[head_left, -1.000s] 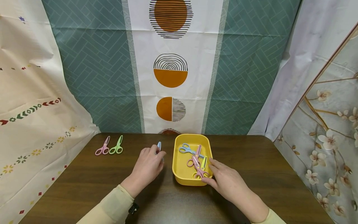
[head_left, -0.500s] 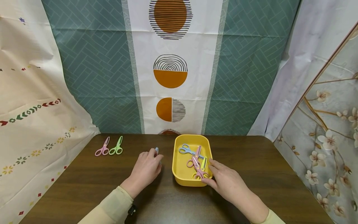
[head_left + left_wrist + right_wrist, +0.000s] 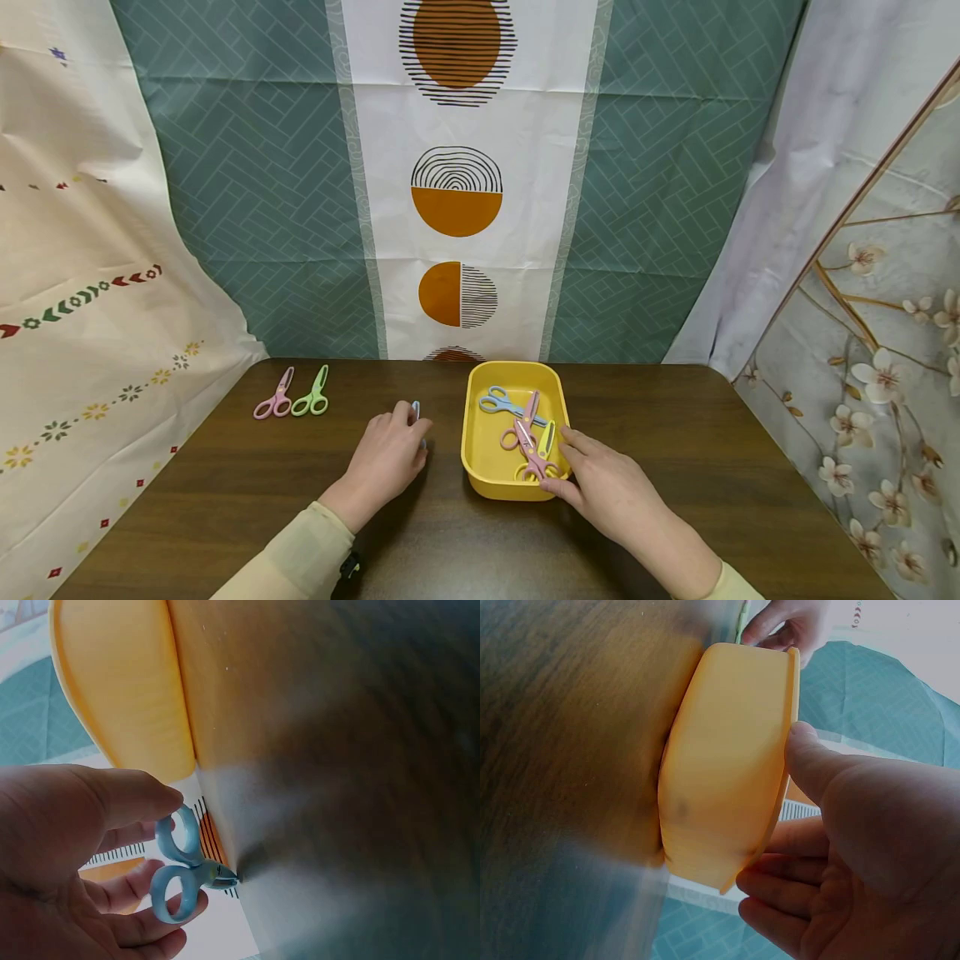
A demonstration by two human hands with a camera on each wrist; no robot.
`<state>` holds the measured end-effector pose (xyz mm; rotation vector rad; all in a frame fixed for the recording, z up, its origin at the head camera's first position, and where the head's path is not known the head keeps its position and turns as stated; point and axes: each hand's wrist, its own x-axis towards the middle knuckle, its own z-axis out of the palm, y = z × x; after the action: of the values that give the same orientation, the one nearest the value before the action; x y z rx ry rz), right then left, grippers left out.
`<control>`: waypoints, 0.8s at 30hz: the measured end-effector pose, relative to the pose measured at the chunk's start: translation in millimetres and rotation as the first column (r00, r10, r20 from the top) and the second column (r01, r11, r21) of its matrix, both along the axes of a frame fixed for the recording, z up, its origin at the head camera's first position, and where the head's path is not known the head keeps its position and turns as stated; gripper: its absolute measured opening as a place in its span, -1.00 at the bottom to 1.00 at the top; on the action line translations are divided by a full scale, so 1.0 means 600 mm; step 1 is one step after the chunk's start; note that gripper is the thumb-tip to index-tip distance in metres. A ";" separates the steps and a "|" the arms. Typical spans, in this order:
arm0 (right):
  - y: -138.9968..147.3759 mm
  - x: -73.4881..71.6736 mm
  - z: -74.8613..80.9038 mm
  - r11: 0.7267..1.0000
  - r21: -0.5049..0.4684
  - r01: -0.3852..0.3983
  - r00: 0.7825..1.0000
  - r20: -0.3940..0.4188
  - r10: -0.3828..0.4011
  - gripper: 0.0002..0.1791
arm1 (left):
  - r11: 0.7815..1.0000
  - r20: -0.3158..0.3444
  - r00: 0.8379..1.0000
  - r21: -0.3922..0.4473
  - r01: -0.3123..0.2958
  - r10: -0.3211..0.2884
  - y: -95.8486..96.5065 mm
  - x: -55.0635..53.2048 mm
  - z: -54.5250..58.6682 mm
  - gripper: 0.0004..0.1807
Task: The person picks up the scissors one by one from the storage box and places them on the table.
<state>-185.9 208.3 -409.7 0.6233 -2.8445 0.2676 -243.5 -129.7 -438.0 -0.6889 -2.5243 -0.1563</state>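
In the left wrist view, a pair of light blue scissors (image 3: 193,870) is held by its handle loops between the thumb and fingers of my left hand (image 3: 381,460). The blades point down to the tabletop, the tip close over it. Seen from the head, the hand hides most of these scissors. My right hand (image 3: 611,479) holds the near right corner of a yellow box (image 3: 480,479), thumb on the near rim and fingers along the right side. Inside lie blue scissors (image 3: 495,400), two pairs of pink scissors (image 3: 531,454) and yellow scissors (image 3: 547,435).
Pink scissors (image 3: 281,396) and green scissors (image 3: 315,396) lie side by side at the far left of the dark wooden table (image 3: 675,433). A patterned curtain (image 3: 465,242) hangs right behind the table's back edge.
My left hand has shifted left and a little toward me, away from the box, with the blue scissors. The right hand and the box have stayed put.
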 end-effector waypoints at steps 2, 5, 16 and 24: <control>0.000 0.000 0.000 1.000 0.001 0.001 1.000 0.002 -0.001 -0.19 | 1.000 0.017 1.000 0.002 0.003 -0.003 -0.001 0.000 -0.001 -0.68; 0.000 0.000 0.000 1.000 0.004 0.000 1.000 0.000 0.000 -0.19 | 1.000 0.051 0.999 0.003 0.010 -0.010 -0.003 -0.001 -0.002 -0.69; 0.001 0.000 -0.001 1.000 0.006 -0.002 1.000 -0.003 0.002 -0.18 | 1.000 0.181 0.984 -0.001 0.007 -0.007 -0.009 -0.001 -0.001 -0.69; 0.001 0.000 0.001 1.000 0.001 0.000 1.000 0.011 0.000 -0.18 | 1.000 0.246 0.969 -0.008 0.001 0.001 -0.008 0.000 0.004 -0.68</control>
<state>-185.7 208.7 -409.4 0.6235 -2.8556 0.2701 -243.4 -134.5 -435.4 -0.7110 -2.7622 -0.2450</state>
